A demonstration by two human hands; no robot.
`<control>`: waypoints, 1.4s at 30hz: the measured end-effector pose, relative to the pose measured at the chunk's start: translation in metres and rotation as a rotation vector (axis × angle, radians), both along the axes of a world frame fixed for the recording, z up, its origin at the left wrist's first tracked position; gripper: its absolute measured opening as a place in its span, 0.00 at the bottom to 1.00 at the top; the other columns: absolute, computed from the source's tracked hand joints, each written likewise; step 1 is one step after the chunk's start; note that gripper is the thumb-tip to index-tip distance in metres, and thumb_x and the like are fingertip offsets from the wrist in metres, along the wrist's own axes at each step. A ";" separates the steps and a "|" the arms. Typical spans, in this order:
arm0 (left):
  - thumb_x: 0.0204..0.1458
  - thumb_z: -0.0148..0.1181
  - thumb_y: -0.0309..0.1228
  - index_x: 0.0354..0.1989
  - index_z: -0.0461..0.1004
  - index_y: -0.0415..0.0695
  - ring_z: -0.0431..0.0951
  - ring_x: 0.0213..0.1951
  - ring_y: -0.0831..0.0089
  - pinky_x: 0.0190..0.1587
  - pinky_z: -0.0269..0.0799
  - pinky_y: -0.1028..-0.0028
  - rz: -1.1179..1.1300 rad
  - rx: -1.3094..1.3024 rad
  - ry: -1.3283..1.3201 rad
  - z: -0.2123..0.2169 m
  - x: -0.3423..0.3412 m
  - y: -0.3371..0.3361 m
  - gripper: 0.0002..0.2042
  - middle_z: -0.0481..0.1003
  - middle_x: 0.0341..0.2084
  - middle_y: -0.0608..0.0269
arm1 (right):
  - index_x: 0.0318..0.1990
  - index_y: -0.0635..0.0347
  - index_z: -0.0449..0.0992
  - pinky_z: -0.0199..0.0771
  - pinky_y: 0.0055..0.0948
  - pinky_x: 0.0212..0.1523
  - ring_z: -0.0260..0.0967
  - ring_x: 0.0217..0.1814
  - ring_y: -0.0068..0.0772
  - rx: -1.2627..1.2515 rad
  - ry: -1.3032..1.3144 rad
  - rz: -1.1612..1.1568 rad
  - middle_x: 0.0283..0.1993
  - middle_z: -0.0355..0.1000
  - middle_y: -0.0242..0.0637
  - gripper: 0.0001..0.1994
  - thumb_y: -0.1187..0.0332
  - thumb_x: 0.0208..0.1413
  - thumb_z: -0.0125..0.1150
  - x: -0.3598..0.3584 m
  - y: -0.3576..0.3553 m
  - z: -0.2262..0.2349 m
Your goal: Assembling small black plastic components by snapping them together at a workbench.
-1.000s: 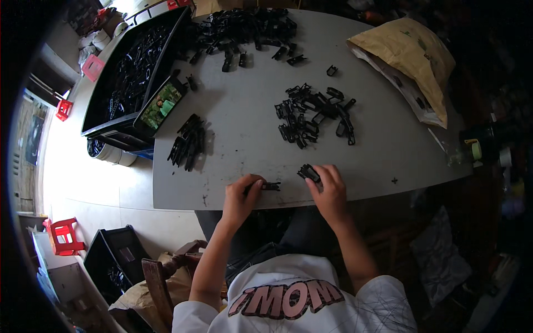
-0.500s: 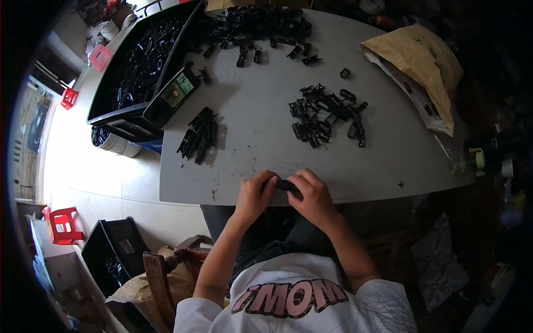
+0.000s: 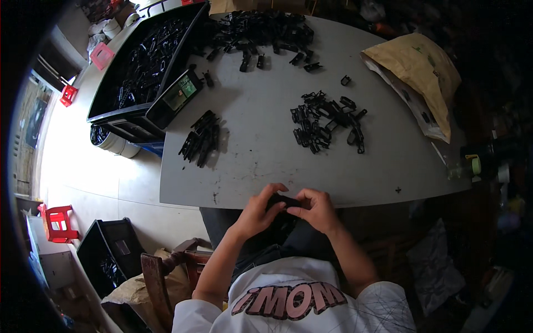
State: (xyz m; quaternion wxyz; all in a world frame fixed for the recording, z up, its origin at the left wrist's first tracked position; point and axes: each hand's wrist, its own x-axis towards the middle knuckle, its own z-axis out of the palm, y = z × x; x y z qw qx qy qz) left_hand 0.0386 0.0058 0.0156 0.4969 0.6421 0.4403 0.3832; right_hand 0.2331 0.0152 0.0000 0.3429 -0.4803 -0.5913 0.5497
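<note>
Both of my hands meet at the front edge of the grey table, closed around a small black plastic part. My left hand grips its left side, with the index finger arched over the top. On the other side my right hand pinches the part between thumb and fingers. The fingers cover much of it, so its exact shape is hidden. A cluster of short black clip-like parts lies beyond my right hand. Farther to the left sits a small stack of longer black parts.
A large black crate full of black parts stands at the left, a phone-like screen leaning beside it. More black parts are heaped at the table's far side. An open brown paper sack lies at the right.
My hands have come slightly nearer to me with the black part. My left index finger has lifted into an arch, and the part sits differently between my fingers.
</note>
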 end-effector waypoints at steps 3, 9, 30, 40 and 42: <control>0.50 0.54 0.20 0.43 0.68 0.41 0.75 0.28 0.61 0.34 0.69 0.70 -0.014 0.170 0.025 -0.017 0.000 -0.015 0.11 0.73 0.27 0.54 | 0.29 0.65 0.71 0.68 0.25 0.27 0.68 0.25 0.23 0.060 -0.104 0.207 0.25 0.70 0.36 0.13 0.66 0.44 0.69 0.007 0.009 0.002; 0.49 0.57 0.28 0.40 0.70 0.42 0.76 0.31 0.53 0.33 0.72 0.62 -0.170 0.135 0.408 -0.026 0.014 -0.044 0.10 0.74 0.30 0.52 | 0.32 0.63 0.69 0.69 0.32 0.31 0.67 0.29 0.39 0.695 -0.685 -0.258 0.35 0.64 0.39 0.08 0.74 0.47 0.63 0.002 0.076 0.008; 0.46 0.55 0.25 0.41 0.67 0.44 0.71 0.37 0.53 0.37 0.70 0.62 0.720 0.370 0.947 -0.003 -0.090 0.066 0.12 0.68 0.34 0.55 | 0.38 0.62 0.71 0.67 0.34 0.46 0.66 0.46 0.42 0.703 -0.384 -0.116 0.40 0.69 0.40 0.10 0.77 0.46 0.60 0.027 0.041 -0.013; 0.46 0.53 0.17 0.49 0.67 0.42 0.76 0.37 0.62 0.38 0.72 0.69 0.760 0.365 0.714 0.016 -0.079 0.049 0.19 0.71 0.39 0.55 | 0.42 0.59 0.71 0.70 0.36 0.37 0.68 0.40 0.43 0.722 -0.720 -0.313 0.38 0.65 0.40 0.16 0.74 0.43 0.64 0.035 0.123 0.004; 0.47 0.53 0.16 0.49 0.68 0.42 0.76 0.35 0.68 0.37 0.72 0.73 0.714 0.306 0.538 0.012 -0.080 0.041 0.19 0.71 0.38 0.58 | 0.42 0.58 0.71 0.71 0.36 0.35 0.68 0.38 0.42 0.724 -0.734 -0.201 0.38 0.65 0.40 0.16 0.75 0.43 0.64 0.038 0.105 0.017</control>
